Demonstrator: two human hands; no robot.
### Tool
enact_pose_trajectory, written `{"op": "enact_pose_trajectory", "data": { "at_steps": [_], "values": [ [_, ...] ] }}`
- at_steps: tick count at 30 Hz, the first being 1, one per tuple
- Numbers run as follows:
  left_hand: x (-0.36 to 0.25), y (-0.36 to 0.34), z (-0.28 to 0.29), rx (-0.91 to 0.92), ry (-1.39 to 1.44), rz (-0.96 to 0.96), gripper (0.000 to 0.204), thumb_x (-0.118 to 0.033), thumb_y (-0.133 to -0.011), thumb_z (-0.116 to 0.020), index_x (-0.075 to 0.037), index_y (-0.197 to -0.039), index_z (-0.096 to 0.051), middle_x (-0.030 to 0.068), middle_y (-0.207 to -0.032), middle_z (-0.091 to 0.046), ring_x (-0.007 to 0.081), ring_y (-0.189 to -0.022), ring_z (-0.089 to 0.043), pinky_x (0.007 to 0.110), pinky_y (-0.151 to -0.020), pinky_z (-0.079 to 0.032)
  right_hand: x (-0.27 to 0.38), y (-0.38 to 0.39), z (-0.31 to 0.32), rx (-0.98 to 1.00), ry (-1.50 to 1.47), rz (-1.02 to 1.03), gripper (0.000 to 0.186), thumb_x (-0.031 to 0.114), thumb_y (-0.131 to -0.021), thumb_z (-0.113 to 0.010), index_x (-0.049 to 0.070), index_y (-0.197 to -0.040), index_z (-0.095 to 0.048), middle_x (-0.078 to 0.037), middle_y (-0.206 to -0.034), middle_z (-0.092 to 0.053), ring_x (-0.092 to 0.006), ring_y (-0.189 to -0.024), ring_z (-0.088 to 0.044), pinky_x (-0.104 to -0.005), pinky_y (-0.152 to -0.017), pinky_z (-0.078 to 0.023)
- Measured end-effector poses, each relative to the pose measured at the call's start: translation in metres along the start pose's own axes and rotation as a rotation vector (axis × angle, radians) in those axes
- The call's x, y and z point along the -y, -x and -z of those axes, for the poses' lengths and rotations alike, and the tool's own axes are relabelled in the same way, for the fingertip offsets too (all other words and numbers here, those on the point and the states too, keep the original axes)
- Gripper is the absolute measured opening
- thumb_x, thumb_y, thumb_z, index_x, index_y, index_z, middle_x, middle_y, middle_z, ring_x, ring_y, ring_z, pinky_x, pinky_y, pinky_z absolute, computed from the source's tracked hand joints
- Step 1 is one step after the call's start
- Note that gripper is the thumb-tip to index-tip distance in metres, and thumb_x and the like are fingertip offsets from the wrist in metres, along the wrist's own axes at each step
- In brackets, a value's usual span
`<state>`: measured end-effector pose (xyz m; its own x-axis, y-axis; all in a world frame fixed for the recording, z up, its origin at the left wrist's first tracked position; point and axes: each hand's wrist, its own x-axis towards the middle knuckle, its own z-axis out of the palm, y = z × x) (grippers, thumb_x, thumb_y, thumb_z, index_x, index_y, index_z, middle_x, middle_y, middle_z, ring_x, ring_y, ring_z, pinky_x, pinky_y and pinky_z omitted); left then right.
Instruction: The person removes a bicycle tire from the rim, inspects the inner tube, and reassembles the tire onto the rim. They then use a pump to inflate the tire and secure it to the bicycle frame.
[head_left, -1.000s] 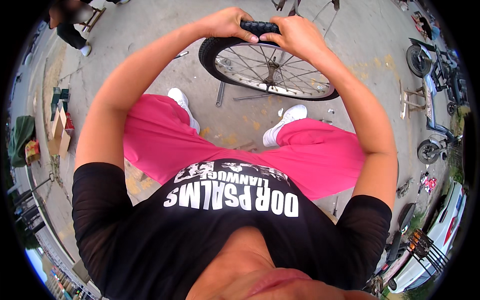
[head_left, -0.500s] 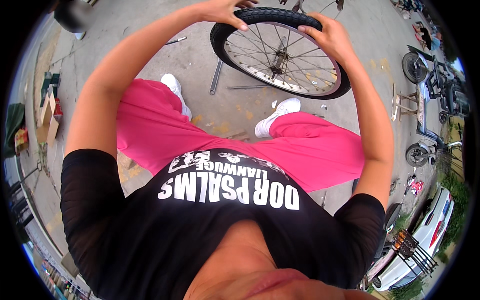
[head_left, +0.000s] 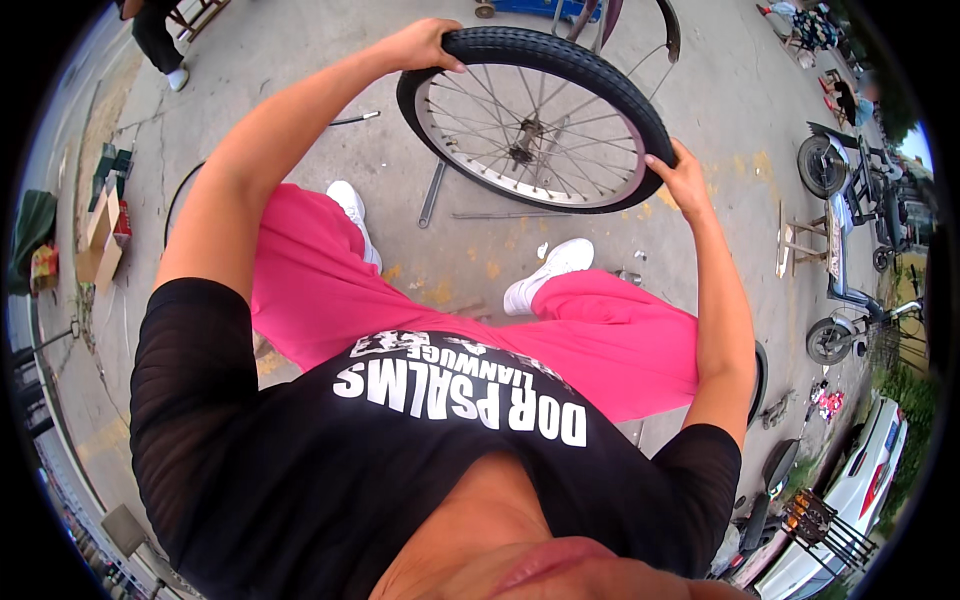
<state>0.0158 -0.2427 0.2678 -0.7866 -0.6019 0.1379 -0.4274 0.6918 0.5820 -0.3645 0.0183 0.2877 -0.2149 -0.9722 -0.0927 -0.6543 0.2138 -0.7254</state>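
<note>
At upper centre of frame, wheel [head_left: 523, 141] slants down-right from left hand [head_left: 428, 44], gripping tyre [head_left: 560, 50], to right hand [head_left: 684, 178], pinching its right edge.

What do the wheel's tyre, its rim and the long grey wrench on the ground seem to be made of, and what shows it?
Tyre: most likely rubber, mostly matt black, with a patterned tread.
Rim: probably metal, smooth and silvery with bright highlights; which metal is unclear.
Wrench: likely steel, judging by its dull grey sheen; any plating can't be told.
</note>
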Motion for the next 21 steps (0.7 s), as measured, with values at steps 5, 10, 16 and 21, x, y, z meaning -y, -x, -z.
{"op": "enact_pose_trajectory", "data": {
  "at_steps": [5, 10, 16, 21],
  "values": [
    [-0.102, -0.013, 0.007, 0.018, -0.152, -0.095, 0.054, -0.038, -0.064, -0.078, -0.002, -0.1, -0.06, 0.0155, -0.084, -0.064, 0.031, -0.081, -0.063, 0.039, -0.072, -0.047, -0.007, -0.005, 0.043, -0.05, 0.172, -0.017, 0.062, 0.026, -0.073, -0.076, -0.002, -0.122, -0.05, -0.017, -0.117, -0.058, -0.0247, -0.11, -0.055, -0.0346, -0.094, -0.042],
    [-0.141, -0.015, -0.021, 0.143, -0.056, -0.079, 0.065, -0.046, -0.065, -0.075, -0.003, -0.109, -0.057, 0.0163, -0.092, -0.063, 0.0297, -0.087, -0.062, 0.038, -0.076, -0.047, 0.098, -0.016, -0.013, -0.154, 0.483, 0.527, 0.065, 0.026, -0.066, -0.078, 0.009, -0.123, -0.05, -0.012, -0.116, -0.056, -0.0315, -0.109, -0.053, -0.0405, -0.089, -0.043],
    [-0.08, -0.004, -0.01, 0.341, 0.084, -0.234, 0.105, -0.057, -0.052, -0.082, -0.006, -0.132, -0.039, 0.0173, -0.114, -0.057, 0.0299, -0.107, -0.057, 0.038, -0.091, -0.045, 0.087, -0.022, -0.019, -0.266, 0.593, 0.512, 0.052, 0.025, -0.07, -0.074, 0.014, -0.116, -0.053, -0.006, -0.102, -0.059, -0.0285, -0.102, -0.054, -0.0408, -0.082, -0.041],
    [-0.056, 0.03, -0.03, 0.118, 0.189, -0.054, 0.076, -0.028, -0.065, -0.08, -0.008, -0.128, -0.043, 0.0153, -0.102, -0.061, 0.0273, -0.095, -0.06, 0.036, -0.084, -0.047, 0.066, -0.032, -0.007, -0.33, 0.498, 0.428, 0.05, 0.027, -0.071, -0.073, 0.015, -0.116, -0.053, -0.006, -0.104, -0.059, -0.028, -0.103, -0.054, -0.041, -0.084, -0.04]
  ]
}}
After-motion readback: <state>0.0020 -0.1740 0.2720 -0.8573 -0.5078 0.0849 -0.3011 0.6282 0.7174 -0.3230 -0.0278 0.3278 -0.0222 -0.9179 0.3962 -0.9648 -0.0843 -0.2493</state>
